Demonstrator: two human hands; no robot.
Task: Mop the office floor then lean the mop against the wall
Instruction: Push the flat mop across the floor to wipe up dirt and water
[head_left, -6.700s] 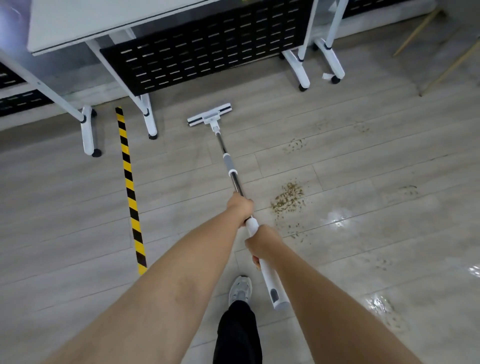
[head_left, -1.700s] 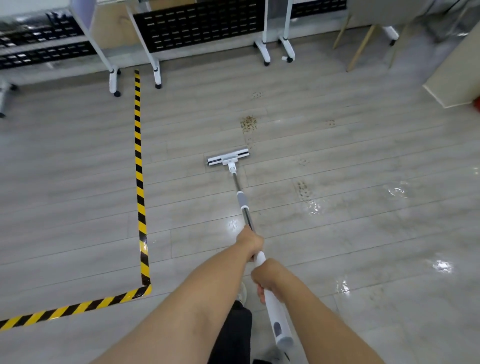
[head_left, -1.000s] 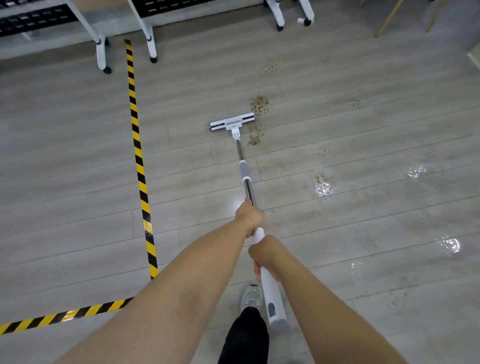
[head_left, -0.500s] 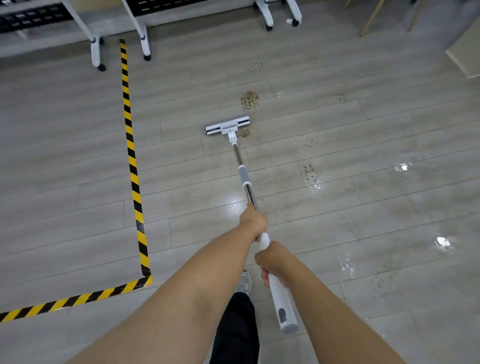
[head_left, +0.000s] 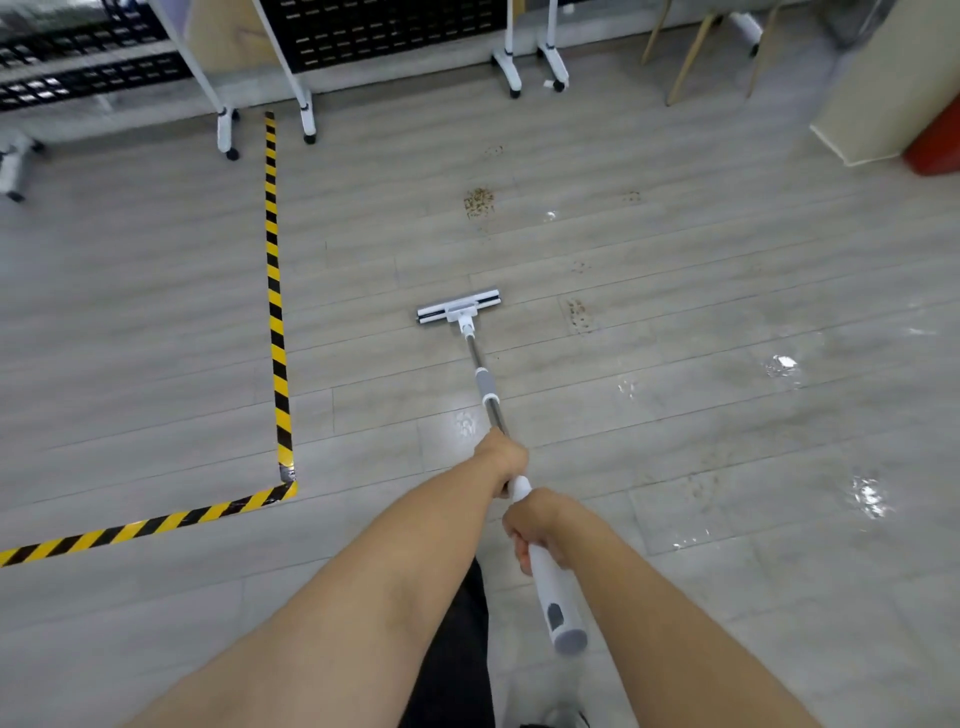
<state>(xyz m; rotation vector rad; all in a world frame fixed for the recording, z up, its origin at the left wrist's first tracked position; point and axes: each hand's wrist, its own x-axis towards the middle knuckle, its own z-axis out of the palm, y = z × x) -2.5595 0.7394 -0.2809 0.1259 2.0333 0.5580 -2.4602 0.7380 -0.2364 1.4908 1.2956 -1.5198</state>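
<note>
The mop (head_left: 485, 387) slants away from the person, its flat white head (head_left: 458, 307) pressed on the floor (head_left: 156, 364) at the centre of the frame and its pole running back to the two hands in the lower middle. The left hand (head_left: 505, 458) grips the metal pole higher in the frame, where it can steer and bear down on the head. The right hand (head_left: 537, 527) holds the white handle just behind it, nearer the body, likely to drive the stroke. Both hands are closed tight round the mop: the right hand's fingers (head_left: 521, 552) show curled under the handle, while the left hand's are mostly hidden behind its back. The head sits short of a brown patch of dirt (head_left: 478, 201) in the upper centre, with a smaller smear (head_left: 579, 316) near its right end and wet shine (head_left: 782, 364) across the right side, so the mopping looks unfinished. A line of yellow-and-black tape (head_left: 275, 291) runs down the left, and worktop legs (head_left: 306, 111) stand along the top edge.
</note>
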